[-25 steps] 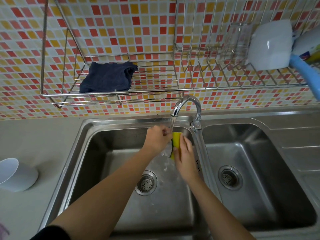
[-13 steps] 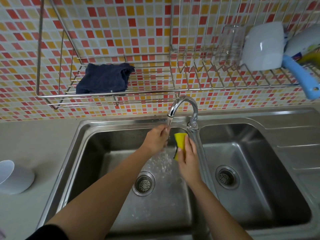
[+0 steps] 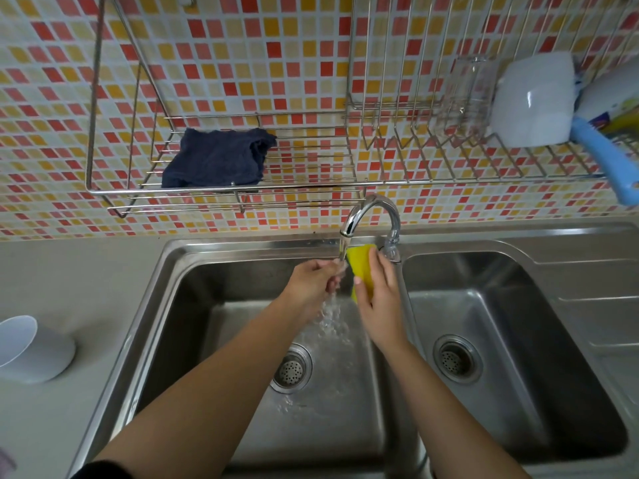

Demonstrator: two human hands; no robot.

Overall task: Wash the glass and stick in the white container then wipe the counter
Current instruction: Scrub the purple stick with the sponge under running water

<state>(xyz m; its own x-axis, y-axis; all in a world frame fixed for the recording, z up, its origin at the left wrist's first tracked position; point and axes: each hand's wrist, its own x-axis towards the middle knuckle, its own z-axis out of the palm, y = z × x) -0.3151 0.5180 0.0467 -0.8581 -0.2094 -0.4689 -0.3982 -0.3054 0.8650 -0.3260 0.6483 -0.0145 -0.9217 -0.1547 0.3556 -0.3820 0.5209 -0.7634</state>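
Under the tap (image 3: 373, 201), our right hand (image 3: 380, 305) has raised its gripped sponge (image 3: 360, 262) toward the spout while our left hand (image 3: 311, 281) curls in the stream — around what, we cannot tell — so rinsing likely continues, with the glass (image 3: 465, 95) up in the rack (image 3: 449, 179).

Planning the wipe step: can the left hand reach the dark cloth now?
Probably yes: the dark cloth lies alone on the wire shelf above the sink, nothing between it and the left hand under the tap.

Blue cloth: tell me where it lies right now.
In the head view, the cloth lies on the left shelf of the wire rack on the tiled wall, above and left of the tap.
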